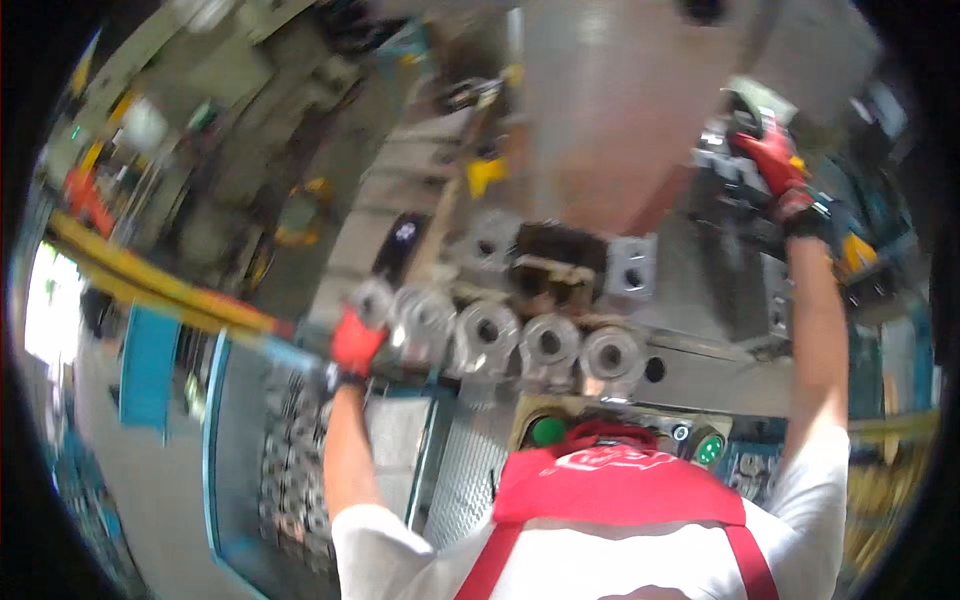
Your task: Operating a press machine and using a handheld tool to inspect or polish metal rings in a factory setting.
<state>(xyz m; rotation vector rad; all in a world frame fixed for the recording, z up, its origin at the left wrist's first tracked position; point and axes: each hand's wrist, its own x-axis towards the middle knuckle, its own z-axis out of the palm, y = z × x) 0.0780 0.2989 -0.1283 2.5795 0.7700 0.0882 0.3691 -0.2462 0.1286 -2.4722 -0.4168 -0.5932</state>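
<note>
My left hand [357,342], in a red glove, is closed on the near side of a ring-shaped metal part [373,298] at the left end of a row. Beside it stand several similar metal castings [486,335], each with a round hole facing me, along the front of the machine bed. Far off to the right, my right hand [772,160], also red-gloved, reaches among shiny and dark metal pieces [725,150]. Blur smears its fingers, so whether it grips one of them does not show.
Below the row sits a control panel with a green button [548,431] and a lit green one [709,448]. A blue-edged bin of metal parts [290,455] stands at lower left. Metal blocks [632,268] rise behind the row. A yellow rail [150,285] crosses the left.
</note>
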